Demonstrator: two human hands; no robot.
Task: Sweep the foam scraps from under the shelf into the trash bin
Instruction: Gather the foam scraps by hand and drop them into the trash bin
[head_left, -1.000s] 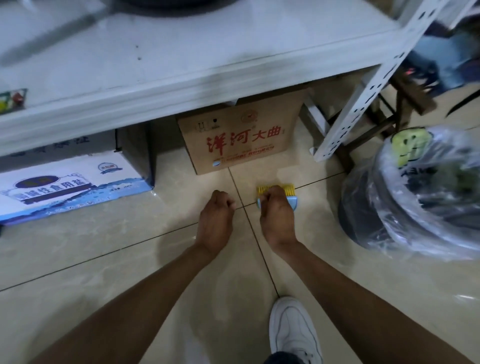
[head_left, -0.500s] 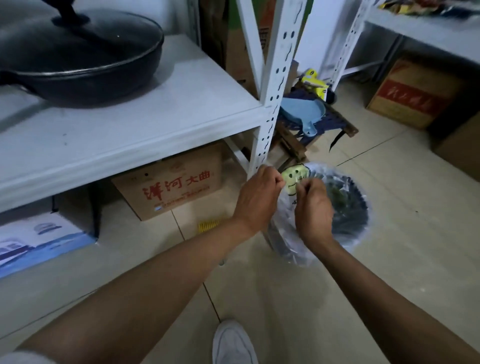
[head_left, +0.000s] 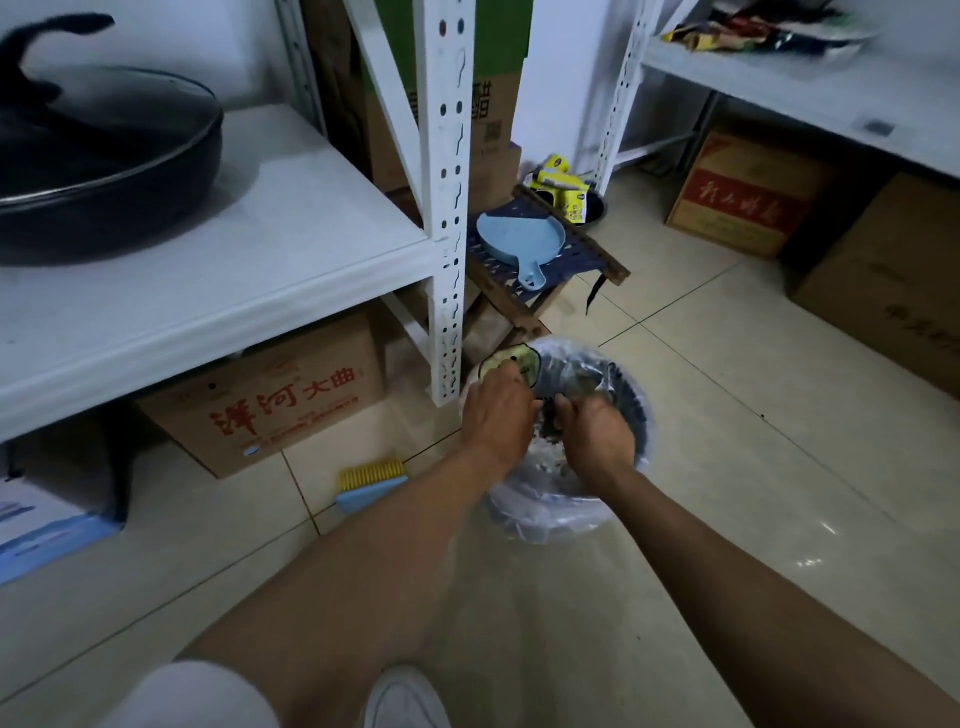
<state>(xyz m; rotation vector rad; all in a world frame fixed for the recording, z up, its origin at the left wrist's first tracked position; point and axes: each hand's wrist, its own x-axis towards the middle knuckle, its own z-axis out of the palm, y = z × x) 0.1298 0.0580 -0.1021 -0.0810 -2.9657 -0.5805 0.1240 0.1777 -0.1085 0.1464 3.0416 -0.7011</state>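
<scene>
Both hands over the round dark trash bin lined with clear plastic (head_left: 550, 514), beside the white metal shelf post (head_left: 444, 208). Left hand (head_left: 496, 415) and right hand (head_left: 595, 434) loosely curled, fingers pointing down into the bin; whether either grips anything cannot be told. Small white foam scraps (head_left: 540, 457) visible between the wrists, inside the liner. Likely the dumping step. Small blue brush with yellow bristles (head_left: 371, 483) lies on the tile floor (head_left: 727, 467), left of the bin. Next move probably calls for picking it up again. Floor under the shelf is mostly hidden by the brown cardboard box with red lettering (head_left: 270, 400).
</scene>
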